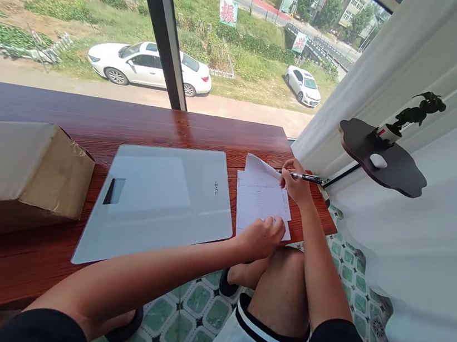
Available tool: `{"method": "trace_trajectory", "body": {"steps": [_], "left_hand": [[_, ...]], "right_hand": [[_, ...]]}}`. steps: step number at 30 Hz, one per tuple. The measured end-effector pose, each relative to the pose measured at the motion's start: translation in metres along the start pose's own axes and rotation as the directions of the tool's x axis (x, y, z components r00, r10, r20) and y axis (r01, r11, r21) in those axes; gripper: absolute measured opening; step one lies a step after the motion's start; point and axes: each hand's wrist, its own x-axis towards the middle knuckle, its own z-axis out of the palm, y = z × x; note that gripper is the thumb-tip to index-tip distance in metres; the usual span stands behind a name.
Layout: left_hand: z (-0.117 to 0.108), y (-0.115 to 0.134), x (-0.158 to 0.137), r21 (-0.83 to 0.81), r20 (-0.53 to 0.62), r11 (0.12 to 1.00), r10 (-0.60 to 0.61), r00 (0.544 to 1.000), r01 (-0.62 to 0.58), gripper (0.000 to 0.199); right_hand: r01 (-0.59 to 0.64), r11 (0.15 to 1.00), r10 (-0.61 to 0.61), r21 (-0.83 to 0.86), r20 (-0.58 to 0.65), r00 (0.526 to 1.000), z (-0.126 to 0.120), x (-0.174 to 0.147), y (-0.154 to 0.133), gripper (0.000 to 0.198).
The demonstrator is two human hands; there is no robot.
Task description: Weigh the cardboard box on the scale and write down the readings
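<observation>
Two overlapping sheets of paper (262, 195) lie near the right end of the desk, the upper part curled up along its top edge. My right hand (296, 184) is closed around a black pen (305, 177), which points left; its fingertips are at the raised right edge of the paper. My left hand (261, 237) rests on the paper's lower part, fingers curled in and closed at a corner of the sheet. Its palm side is hidden. Left of the papers is a pale grey glossy board (164, 207) with a small dark rectangle.
A cardboard box (55, 171) stands on the left of the reddish wooden desk (225, 134). To the right, a dark wavy-edged stand (401, 168) holds a potted plant (389, 133) and a white mouse (378, 161). A white curtain (434, 237) hangs behind it. Windows face parked cars.
</observation>
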Motion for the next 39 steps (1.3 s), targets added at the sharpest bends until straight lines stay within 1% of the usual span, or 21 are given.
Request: {"method": "trace_trajectory", "body": {"steps": [2, 3, 5, 8, 10, 11, 13, 15, 18, 21, 33, 39], "left_hand": [[-0.001, 0.000, 0.000, -0.006, -0.005, 1.000, 0.000, 1.000, 0.000, 0.033], [-0.002, 0.000, 0.000, -0.007, -0.008, 1.000, -0.001, 1.000, 0.000, 0.034], [-0.002, 0.000, 0.001, -0.007, -0.013, 1.000, 0.003, 1.000, -0.003, 0.034], [-0.002, -0.001, 0.001, 0.006, -0.022, 1.000, 0.007, 1.000, -0.007, 0.032], [-0.002, -0.001, 0.001, 0.018, -0.029, 1.000, 0.012, 1.000, -0.012, 0.033], [-0.002, -0.001, 0.001, 0.022, -0.029, 1.000, 0.014, 0.999, -0.014, 0.033], [-0.002, -0.001, 0.001, 0.021, -0.024, 1.000, 0.016, 1.000, -0.015, 0.033], [-0.002, -0.001, 0.001, 0.019, -0.019, 1.000, 0.014, 1.000, -0.014, 0.033], [0.000, -0.001, 0.001, 0.019, -0.018, 1.000, 0.014, 1.000, -0.013, 0.033], [0.001, -0.001, 0.001, 0.013, -0.016, 1.000, 0.015, 1.000, -0.015, 0.034], [-0.003, -0.002, 0.003, -0.022, 0.026, 1.000, 0.006, 1.000, -0.006, 0.026], [-0.002, -0.002, 0.003, -0.034, 0.039, 0.999, 0.008, 0.999, -0.007, 0.027]], "right_hand": [[-0.077, 0.993, 0.078, 0.093, -0.007, 0.997, -0.003, -0.001, 0.012, 0.015], [-0.096, 0.990, 0.096, 0.102, -0.003, 0.995, -0.003, -0.002, 0.018, 0.016], [-0.092, 0.991, 0.096, 0.099, -0.037, 0.995, -0.001, -0.004, 0.030, 0.021], [-0.020, 0.999, 0.014, -0.050, -0.112, 0.994, 0.004, -0.008, 0.042, 0.035], [-0.004, 0.989, -0.020, -0.150, -0.157, 0.987, 0.006, -0.009, 0.046, 0.042], [-0.006, 0.985, -0.023, -0.170, -0.170, 0.985, 0.007, -0.010, 0.047, 0.043], [-0.018, 0.990, -0.003, -0.140, -0.153, 0.988, 0.009, -0.012, 0.048, 0.042], [-0.030, 0.998, 0.023, -0.062, -0.110, 0.994, 0.010, -0.014, 0.050, 0.040], [-0.028, 1.000, 0.028, 0.011, -0.078, 0.997, 0.012, -0.015, 0.052, 0.038], [-0.023, 1.000, 0.023, -0.001, -0.084, 0.996, 0.013, -0.015, 0.052, 0.037], [-0.023, 0.996, 0.014, -0.089, -0.094, 0.995, 0.014, -0.011, 0.053, 0.036], [-0.029, 0.996, 0.022, -0.086, -0.081, 0.996, 0.014, -0.010, 0.051, 0.031]]}}
